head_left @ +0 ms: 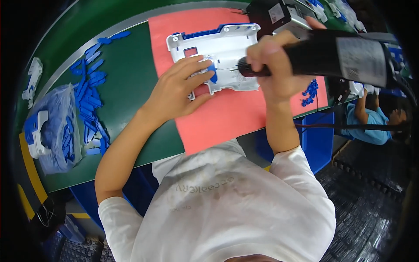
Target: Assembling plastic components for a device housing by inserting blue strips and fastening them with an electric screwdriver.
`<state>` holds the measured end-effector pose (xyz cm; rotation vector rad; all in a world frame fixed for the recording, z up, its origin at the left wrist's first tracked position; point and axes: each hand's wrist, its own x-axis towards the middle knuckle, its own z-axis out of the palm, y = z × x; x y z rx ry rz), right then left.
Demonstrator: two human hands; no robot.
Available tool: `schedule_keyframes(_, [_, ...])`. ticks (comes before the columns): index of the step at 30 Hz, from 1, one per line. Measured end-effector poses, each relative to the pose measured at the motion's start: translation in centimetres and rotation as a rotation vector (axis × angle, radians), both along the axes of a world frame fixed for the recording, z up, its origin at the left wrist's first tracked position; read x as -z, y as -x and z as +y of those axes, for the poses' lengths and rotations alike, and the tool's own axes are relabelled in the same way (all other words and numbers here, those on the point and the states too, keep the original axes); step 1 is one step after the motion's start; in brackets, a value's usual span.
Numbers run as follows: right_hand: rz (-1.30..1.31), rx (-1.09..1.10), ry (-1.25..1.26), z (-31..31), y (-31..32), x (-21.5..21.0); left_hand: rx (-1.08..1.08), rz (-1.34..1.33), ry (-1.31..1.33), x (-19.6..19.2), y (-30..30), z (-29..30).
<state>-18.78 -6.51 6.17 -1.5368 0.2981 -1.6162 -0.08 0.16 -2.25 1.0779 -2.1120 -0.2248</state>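
Observation:
A white plastic housing (231,46) with a blue strip along its far edge lies hollow side up on a pink mat. My left hand (183,83) steadies its left side, fingers curved over it and thumb at the near edge. The left fingertips press by a small blue plastic piece (213,73) inside the housing. My right hand (275,65) is closed around a black electric screwdriver (316,54), whose thin bit points left over the housing. Whether the bit touches anything I cannot tell.
Blue plastic strips (89,94) are heaped on the green table at left, beside a clear bag (74,131) of more. Small blue parts (310,92) lie on the pink mat (227,115) at right. A black device (273,15) stands behind; a person (371,120) is at far right.

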Motion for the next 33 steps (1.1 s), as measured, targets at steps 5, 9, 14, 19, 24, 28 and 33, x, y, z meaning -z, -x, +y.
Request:
schedule_keyframes(5, [-0.061, 0.005, -0.043, -0.1, -2.5, 1.8, -0.007, -0.005, -0.007, 0.2, 0.1, 0.1])
schedule_keyframes(9, [-0.036, 0.017, -0.018, -0.3, -3.2, 2.4, -0.004, -0.039, -0.034, 0.1, -0.1, 0.2])
schedule_keyframes(14, [0.071, 0.031, -0.002, -0.6, -2.8, 3.2, -0.017, -0.02, 0.001, 0.1, 0.1, 0.2])
schedule_keyframes(19, [0.207, 0.048, 0.104, -1.3, -2.6, 3.8, -0.018, -0.03, -0.001, 0.2, 0.2, 0.2])
schedule_keyframes(24, [0.216, -0.022, 0.108, -1.3, -2.4, 4.5, -0.019, -0.033, -0.018, 0.3, 0.1, 0.2])
schedule_keyframes(28, [0.143, -0.066, 0.075, -1.1, -2.4, 4.9, -0.017, -0.021, -0.032, 0.4, 0.3, 0.1])
schedule_keyframes(33, [0.346, 0.068, 0.295, -0.9, -1.5, 4.9, 0.007, -0.037, -0.017, 0.0, 0.3, 0.2])
